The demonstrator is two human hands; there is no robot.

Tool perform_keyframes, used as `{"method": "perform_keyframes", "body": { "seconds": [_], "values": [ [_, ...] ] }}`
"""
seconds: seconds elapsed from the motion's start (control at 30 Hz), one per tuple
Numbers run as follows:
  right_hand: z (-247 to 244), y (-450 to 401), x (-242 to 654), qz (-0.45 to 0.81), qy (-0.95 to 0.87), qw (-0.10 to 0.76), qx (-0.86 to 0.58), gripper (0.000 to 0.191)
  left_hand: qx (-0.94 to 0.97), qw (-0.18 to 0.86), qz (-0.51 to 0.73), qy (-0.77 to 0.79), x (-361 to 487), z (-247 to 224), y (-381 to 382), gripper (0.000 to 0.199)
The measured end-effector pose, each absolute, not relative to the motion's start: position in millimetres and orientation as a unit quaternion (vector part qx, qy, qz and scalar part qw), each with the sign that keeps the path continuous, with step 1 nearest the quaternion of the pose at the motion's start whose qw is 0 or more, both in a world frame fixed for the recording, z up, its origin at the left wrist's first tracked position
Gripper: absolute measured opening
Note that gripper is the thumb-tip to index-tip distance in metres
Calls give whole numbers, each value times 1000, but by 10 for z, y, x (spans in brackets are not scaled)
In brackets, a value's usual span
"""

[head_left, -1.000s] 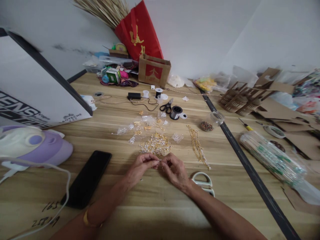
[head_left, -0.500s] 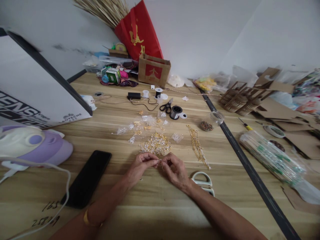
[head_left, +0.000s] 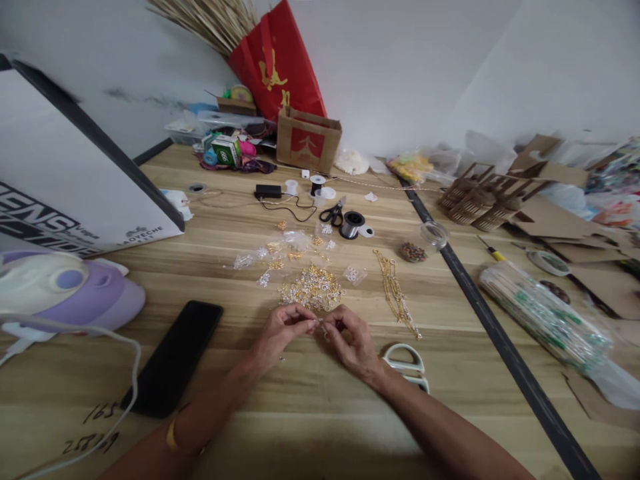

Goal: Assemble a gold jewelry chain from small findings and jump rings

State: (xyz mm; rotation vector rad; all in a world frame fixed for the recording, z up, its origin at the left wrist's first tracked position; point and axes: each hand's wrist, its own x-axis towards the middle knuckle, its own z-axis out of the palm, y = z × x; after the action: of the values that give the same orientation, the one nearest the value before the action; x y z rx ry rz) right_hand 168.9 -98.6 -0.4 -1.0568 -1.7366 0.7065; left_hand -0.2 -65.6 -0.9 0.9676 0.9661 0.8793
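My left hand (head_left: 286,333) and my right hand (head_left: 351,340) meet at their fingertips over the wooden table (head_left: 320,413). Each is closed in a pinch on a tiny piece of jewellery, too small to make out fully. Just beyond the fingers lies a pile of gold and silver charms (head_left: 313,287). Gold chains (head_left: 395,290) lie to the right of the pile. Small clear bags of findings (head_left: 295,240) are spread behind it. Pale-handled scissors (head_left: 405,360) rest beside my right wrist, partly hidden by it.
A black phone (head_left: 175,357) lies left of my left forearm. Black scissors (head_left: 333,212) and a wire spool (head_left: 351,225) stand farther back. A bead container (head_left: 414,251) and packed sticks (head_left: 545,313) are at the right, a big box (head_left: 80,160) at the left.
Both hands stay in nearly the same place, with only a slight shift of the fingers. The small piece hanging at my right fingertips shows a little more.
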Motion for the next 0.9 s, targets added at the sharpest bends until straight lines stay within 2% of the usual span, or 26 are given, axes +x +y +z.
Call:
{"method": "perform_keyframes", "body": {
  "seconds": [0.23, 0.6, 0.9],
  "values": [
    [-35, -970, 1713, 280, -736, 450, -422, 13, 430, 691, 398, 423, -1, -40, -652, 16],
    [-31, -974, 1706, 276, -731, 457, -426, 8, 445, 688, 381, 427, 1, -30, -651, 17],
    [-27, -977, 1715, 292, -729, 450, -426, 12, 453, 680, 379, 434, 0, -40, -646, 16]
  ]
}}
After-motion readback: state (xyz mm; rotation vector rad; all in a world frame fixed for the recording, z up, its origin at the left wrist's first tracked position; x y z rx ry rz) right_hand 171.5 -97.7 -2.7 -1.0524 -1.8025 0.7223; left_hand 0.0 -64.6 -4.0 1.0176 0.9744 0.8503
